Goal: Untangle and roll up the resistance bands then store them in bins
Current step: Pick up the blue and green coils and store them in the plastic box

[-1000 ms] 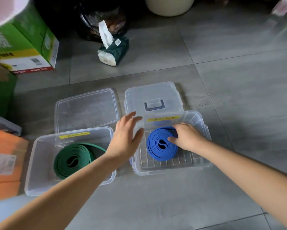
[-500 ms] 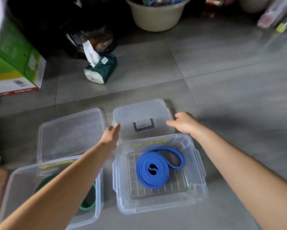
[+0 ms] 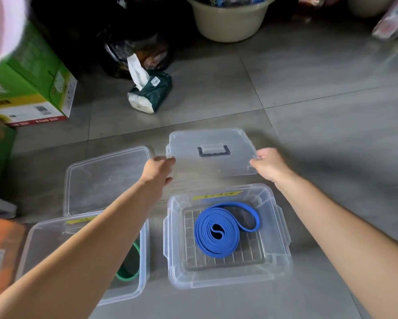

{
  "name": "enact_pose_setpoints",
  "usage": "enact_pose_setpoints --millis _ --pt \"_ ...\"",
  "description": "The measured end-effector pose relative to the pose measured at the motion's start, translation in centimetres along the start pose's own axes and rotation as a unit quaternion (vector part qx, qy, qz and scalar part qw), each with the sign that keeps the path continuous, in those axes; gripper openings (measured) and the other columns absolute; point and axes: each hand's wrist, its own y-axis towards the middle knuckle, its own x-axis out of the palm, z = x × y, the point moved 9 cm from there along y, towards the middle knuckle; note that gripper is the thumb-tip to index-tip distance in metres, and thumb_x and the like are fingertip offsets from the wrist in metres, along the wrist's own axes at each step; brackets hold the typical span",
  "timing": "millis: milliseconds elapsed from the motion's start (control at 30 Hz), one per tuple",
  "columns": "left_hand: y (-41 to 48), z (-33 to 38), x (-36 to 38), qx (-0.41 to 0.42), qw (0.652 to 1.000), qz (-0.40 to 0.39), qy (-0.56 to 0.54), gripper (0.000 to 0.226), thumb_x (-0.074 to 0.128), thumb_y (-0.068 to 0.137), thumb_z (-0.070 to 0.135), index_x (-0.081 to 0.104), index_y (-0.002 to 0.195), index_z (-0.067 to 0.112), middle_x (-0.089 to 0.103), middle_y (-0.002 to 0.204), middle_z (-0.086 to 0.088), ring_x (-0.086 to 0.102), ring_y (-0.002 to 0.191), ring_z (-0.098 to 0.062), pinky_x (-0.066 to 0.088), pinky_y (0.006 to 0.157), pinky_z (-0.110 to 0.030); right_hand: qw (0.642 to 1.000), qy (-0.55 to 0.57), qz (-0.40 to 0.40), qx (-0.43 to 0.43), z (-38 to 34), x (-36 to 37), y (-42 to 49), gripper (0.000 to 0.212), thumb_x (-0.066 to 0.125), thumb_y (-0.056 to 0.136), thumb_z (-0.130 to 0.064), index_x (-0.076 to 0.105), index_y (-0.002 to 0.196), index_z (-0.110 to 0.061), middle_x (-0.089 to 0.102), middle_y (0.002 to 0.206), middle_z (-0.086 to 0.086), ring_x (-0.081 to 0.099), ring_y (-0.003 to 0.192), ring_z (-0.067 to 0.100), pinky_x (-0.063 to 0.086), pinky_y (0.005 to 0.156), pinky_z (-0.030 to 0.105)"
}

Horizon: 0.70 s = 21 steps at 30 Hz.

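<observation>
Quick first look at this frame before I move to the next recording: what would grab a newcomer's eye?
The bright blue rolled band lying in the right clear bin stands out most. Just beyond it, the left hand and right hand grip opposite edges of the handled lid. A green band peeks from the left bin, mostly hidden under the left forearm.

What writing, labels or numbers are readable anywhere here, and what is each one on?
Nothing reads clearly enough to quote.
Right yellow label, on the right bin holding the blue band: handwriting, blurred.
Left yellow label, on the left bin: partly hidden, unreadable.
Green box: print, barcode, red strip, all blurred.
Tissue pack: white sticker, too small.
Handled lid: no writing shows.
</observation>
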Motion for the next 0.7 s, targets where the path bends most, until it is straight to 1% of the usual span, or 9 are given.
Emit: enact_pose_setpoints --millis 33,100,167,233,300,367,467,567,700 --pt "-0.5 1.1 -0.1 0.031 1.000 -0.001 0.000 0.020 0.057 0.091 0.015 0.057 0.110 0.011 0.050 0.087 -0.005 0.047 0.087 -0.018 0.045 0.064 -0.023 1.000 0.012 0.023 -0.018 -0.7 -1.2 -0.5 0.021 0.056 0.086 -0.001 0.061 0.100 0.014 0.064 0.096 0.023 0.054 0.080 0.024 0.037 0.061 0.031" --pt "-2.7 3.7 -0.5 0.109 0.993 -0.002 0.037 0.022 0.058 0.090 0.017 0.055 0.111 0.011 0.052 0.091 -0.005 0.050 0.080 -0.017 0.047 0.067 -0.027 0.996 0.037 0.063 -0.048 -1.8 -3.7 -2.1 0.012 0.057 0.083 -0.003 0.057 0.080 0.009 0.047 0.074 0.015 0.041 0.071 0.021 0.027 0.056 0.029" --pt "-5.3 4.9 -1.0 0.171 0.977 -0.010 0.130 0.033 0.060 0.088 0.024 0.054 0.113 0.003 0.055 0.093 -0.007 0.051 0.073 -0.017 0.051 0.071 -0.034 0.993 0.047 0.080 -0.071 -2.0 -5.7 -4.2 0.023 0.061 0.080 -0.013 0.053 0.075 0.008 0.035 0.069 0.020 0.035 0.069 0.020 0.026 0.062 0.029" --pt "-8.3 4.0 -1.5 0.197 0.958 -0.031 0.205 0.040 0.064 0.085 0.030 0.050 0.110 0.002 0.058 0.091 -0.008 0.052 0.068 -0.017 0.048 0.060 -0.029 0.994 0.030 0.075 -0.068 -0.6 -6.8 -6.8 0.033 0.069 0.079 -0.030 0.055 0.077 0.000 0.040 0.071 0.020 0.042 0.070 0.020 0.034 0.065 0.031" --pt "-10.9 1.5 -1.9 0.193 0.948 -0.058 0.248 0.041 0.068 0.083 0.032 0.045 0.108 0.008 0.062 0.089 -0.008 0.056 0.065 -0.017 0.043 0.055 -0.025 0.997 0.005 0.066 -0.042 1.8 -6.8 -9.7 0.031 0.073 0.081 -0.031 0.059 0.091 -0.005 0.057 0.087 0.010 0.054 0.084 0.023 0.040 0.075 0.033" --pt "-12.7 -1.3 -2.2 0.180 0.941 -0.080 0.275 0.042 0.070 0.081 0.032 0.043 0.107 0.012 0.063 0.086 -0.008 0.060 0.068 -0.017 0.045 0.057 -0.025 0.998 0.001 0.060 -0.028 4.2 -6.2 -12.2 0.032 0.075 0.079 -0.022 0.058 0.097 -0.002 0.060 0.098 0.012 0.056 0.094 0.027 0.040 0.079 0.032" --pt "-13.3 -4.5 -3.2 0.157 0.936 -0.080 0.306 0.041 0.072 0.078 0.033 0.044 0.103 0.016 0.063 0.084 -0.004 0.058 0.065 -0.009 0.039 0.055 -0.018 0.998 -0.043 0.037 -0.006 7.1 -5.0 -14.9 0.035 0.077 0.076 -0.023 0.056 0.097 -0.005 0.061 0.099 0.010 0.057 0.096 0.026 0.043 0.082 0.034" --pt "-13.3 -6.7 -3.9 0.138 0.924 -0.091 0.344 0.040 0.071 0.077 0.036 0.043 0.099 0.019 0.062 0.092 -0.004 0.057 0.068 -0.006 0.036 0.053 -0.015 0.997 -0.073 0.018 0.000 8.4 -4.2 -16.9 0.037 0.077 0.075 -0.031 0.055 0.098 -0.010 0.061 0.097 0.002 0.058 0.094 0.020 0.045 0.081 0.034" --pt "-12.4 -7.2 -4.5 0.132 0.913 -0.092 0.375 0.035 0.068 0.080 0.035 0.049 0.095 0.009 0.062 0.091 -0.011 0.056 0.072 -0.022 0.046 0.066 -0.029 0.995 -0.096 0.034 -0.022 7.4 -3.6 -18.1 0.037 0.075 0.076 -0.036 0.051 0.095 -0.015 0.057 0.095 -0.003 0.058 0.089 0.017 0.043 0.073 0.031"
